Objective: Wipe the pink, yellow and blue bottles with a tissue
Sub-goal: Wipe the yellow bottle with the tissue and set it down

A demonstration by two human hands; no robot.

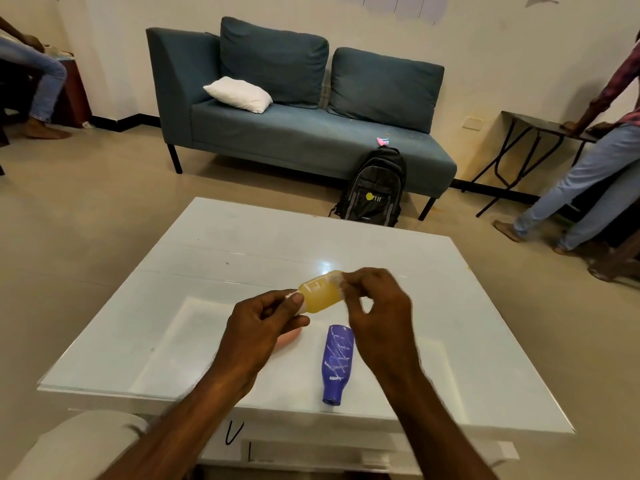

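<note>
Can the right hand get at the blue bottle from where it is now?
Probably yes. The blue bottle lies on its side on the table just below the right hand, nothing covering it. But that hand is busy at the yellow bottle and must let go first.

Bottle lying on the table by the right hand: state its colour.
Blue, with white scratchy streaks across its side, seen in the head view.

Cream walls, glossy beige tile floor [104, 220]. Teal two-seat fabric sofa [298, 133] against wall; black backpack [374, 188] leaning on it. Glossy white bench [242, 244] foreground.
</note>
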